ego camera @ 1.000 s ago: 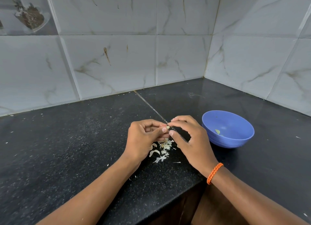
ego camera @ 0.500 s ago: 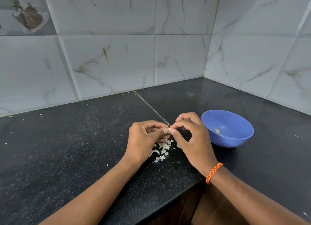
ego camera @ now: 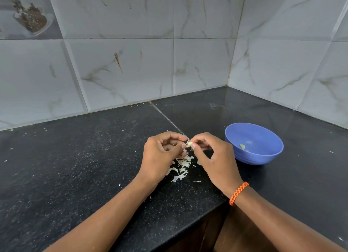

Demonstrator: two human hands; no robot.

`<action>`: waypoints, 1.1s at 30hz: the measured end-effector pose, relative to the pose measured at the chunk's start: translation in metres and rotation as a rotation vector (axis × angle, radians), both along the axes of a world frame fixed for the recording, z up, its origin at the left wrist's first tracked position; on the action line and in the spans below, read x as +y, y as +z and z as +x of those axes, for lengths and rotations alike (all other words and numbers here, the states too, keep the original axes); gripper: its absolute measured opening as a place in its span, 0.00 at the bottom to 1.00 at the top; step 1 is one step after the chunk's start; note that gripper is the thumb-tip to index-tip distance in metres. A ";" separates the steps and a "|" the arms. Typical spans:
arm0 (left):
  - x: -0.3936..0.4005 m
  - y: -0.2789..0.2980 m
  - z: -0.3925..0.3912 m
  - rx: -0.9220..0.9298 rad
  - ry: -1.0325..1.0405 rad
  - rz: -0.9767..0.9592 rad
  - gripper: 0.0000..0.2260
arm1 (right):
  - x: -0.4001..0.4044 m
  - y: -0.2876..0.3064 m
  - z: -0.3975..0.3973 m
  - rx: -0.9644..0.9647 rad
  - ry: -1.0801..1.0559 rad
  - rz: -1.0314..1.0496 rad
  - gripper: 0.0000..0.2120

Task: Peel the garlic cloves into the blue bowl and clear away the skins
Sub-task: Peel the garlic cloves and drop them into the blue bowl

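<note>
A small pale garlic clove (ego camera: 189, 143) is pinched between the fingertips of both hands above the black countertop. My left hand (ego camera: 162, 155) pinches it from the left with thumb and curled fingers. From the right, my right hand (ego camera: 214, 157), with an orange cord at its wrist, pinches the same clove. A heap of white garlic skins (ego camera: 181, 167) lies on the counter right under the hands. The blue bowl (ego camera: 263, 157) stands to the right of my right hand, with a small pale piece (ego camera: 242, 146) inside it.
The black speckled countertop (ego camera: 84, 167) fills a tiled corner; its front edge steps back just below my right wrist. Marble-look wall tiles (ego camera: 131, 63) rise behind and to the right. Tiny skin flecks dot the counter.
Both hands have lifted slightly off the counter, and the clove now shows more clearly between the fingertips. The bowl and the skin heap have stayed put.
</note>
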State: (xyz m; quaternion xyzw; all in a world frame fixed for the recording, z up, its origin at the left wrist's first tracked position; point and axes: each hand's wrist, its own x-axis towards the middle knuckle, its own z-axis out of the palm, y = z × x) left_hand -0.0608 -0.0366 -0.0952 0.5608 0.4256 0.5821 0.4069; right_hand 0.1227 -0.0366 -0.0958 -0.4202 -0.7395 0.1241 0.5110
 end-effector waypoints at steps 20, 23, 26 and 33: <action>0.004 -0.004 -0.005 0.386 0.167 0.160 0.09 | -0.005 0.022 0.002 -0.224 -0.142 0.101 0.03; 0.004 -0.004 -0.007 0.380 0.174 0.137 0.08 | 0.001 0.047 0.015 -0.198 -0.234 0.060 0.05; 0.005 -0.006 -0.011 0.366 0.180 0.125 0.10 | 0.010 0.058 0.038 -0.153 -0.298 -0.018 0.07; 0.005 -0.001 -0.012 0.421 0.210 0.082 0.07 | 0.022 0.055 0.085 -0.124 -0.452 -0.148 0.11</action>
